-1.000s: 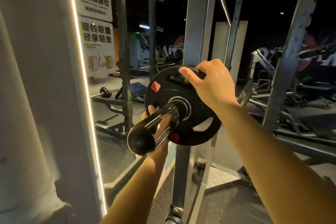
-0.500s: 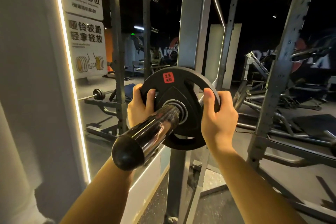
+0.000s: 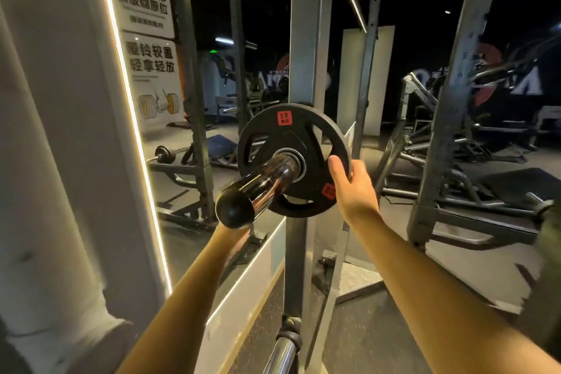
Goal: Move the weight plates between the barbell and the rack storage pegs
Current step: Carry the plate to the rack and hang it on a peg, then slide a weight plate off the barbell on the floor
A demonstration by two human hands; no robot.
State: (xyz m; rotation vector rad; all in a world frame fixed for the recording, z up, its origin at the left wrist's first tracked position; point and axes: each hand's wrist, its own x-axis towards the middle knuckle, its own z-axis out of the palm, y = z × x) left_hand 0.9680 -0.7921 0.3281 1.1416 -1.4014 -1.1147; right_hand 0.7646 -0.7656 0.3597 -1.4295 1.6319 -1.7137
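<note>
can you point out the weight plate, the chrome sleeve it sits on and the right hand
weight plate (image 3: 280,126): head view, upper face beside the red label
chrome sleeve (image 3: 267,176): head view, middle of the shiny tube
right hand (image 3: 353,188): head view, back of the hand at the plate's right rim
</note>
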